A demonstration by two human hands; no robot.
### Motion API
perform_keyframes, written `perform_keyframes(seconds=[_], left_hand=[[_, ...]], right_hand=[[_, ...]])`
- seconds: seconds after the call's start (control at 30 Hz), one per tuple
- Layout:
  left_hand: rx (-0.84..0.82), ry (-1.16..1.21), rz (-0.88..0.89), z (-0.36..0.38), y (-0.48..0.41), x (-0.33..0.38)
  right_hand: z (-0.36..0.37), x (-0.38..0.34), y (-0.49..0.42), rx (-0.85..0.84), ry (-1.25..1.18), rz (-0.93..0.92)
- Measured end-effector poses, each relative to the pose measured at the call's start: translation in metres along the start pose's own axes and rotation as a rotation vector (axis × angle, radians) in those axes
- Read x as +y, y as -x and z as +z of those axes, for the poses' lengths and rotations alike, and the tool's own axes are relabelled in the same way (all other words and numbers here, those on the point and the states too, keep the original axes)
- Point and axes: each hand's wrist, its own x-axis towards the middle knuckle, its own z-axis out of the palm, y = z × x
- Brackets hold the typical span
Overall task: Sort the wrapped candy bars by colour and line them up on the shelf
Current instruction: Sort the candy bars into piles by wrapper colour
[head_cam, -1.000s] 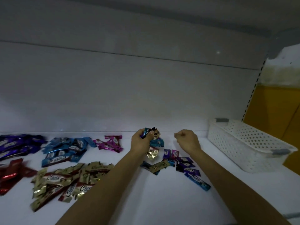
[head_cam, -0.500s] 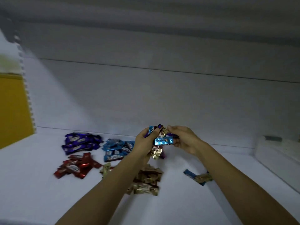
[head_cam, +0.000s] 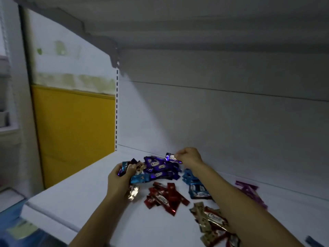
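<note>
Candy bars lie in colour piles on the white shelf (head_cam: 85, 196). A dark purple pile (head_cam: 158, 165) sits at the back, a red pile (head_cam: 165, 196) in front of it, a light blue pile (head_cam: 195, 188) partly under my right forearm, a gold pile (head_cam: 211, 223) near the front, and a magenta pile (head_cam: 249, 191) to the right. My left hand (head_cam: 119, 180) clutches a mixed bunch of candy bars (head_cam: 135, 173), with blue, purple and gold wrappers. My right hand (head_cam: 189, 156) pinches one purple candy bar (head_cam: 170, 156) just above the purple pile.
The shelf's left end (head_cam: 26, 204) drops off beside a yellow panel (head_cam: 74, 132). A perforated upright (head_cam: 117, 111) marks the back left corner. The upper shelf (head_cam: 195, 24) hangs overhead. One loose blue bar (head_cam: 310, 240) lies at the front right.
The view has swung left, so the basket is out of sight. My right hand took a purple bar from the left hand's bunch and carried it over the purple pile.
</note>
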Motion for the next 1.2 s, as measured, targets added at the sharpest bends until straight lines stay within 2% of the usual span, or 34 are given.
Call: perform_keyframes(seconds=[0.13,0.23,0.3,0.37,0.4,0.47,0.53,0.6,0.73,1.0,1.2], left_hand=[[-0.009,0.047,0.029,-0.005,-0.006,-0.005],[-0.013,0.071,0.042,-0.006,-0.010,-0.007],[-0.031,0.054,0.048,-0.006,-0.011,-0.009],[-0.045,0.059,0.039,-0.006,-0.013,-0.012],[-0.043,0.069,0.036,-0.006,-0.014,-0.013],[-0.040,0.087,0.039,-0.006,-0.014,-0.012],[-0.042,0.101,0.045,-0.008,-0.014,-0.011],[-0.035,0.103,0.048,-0.009,-0.014,-0.011],[-0.059,0.089,0.055,-0.009,-0.013,-0.012],[-0.264,-0.012,0.090,0.001,0.010,0.002],[-0.455,-0.066,0.109,0.038,0.047,0.019]], right_hand=[[0.034,0.000,-0.014,0.040,0.103,0.012],[0.046,0.006,-0.018,0.005,0.302,-0.006],[0.052,0.005,-0.014,0.045,0.460,-0.049],[0.060,-0.004,-0.006,0.127,0.418,-0.164],[0.064,-0.010,0.000,0.093,0.302,-0.230],[0.070,-0.026,0.016,-0.147,0.119,-0.274],[0.075,-0.035,0.030,-0.373,0.070,-0.242],[0.075,-0.036,0.037,-0.459,0.028,-0.228],[0.068,-0.035,0.045,-0.465,-0.036,-0.218],[0.033,-0.038,0.079,-0.361,-0.027,-0.278],[-0.024,-0.043,0.113,-0.185,-0.068,-0.340]])
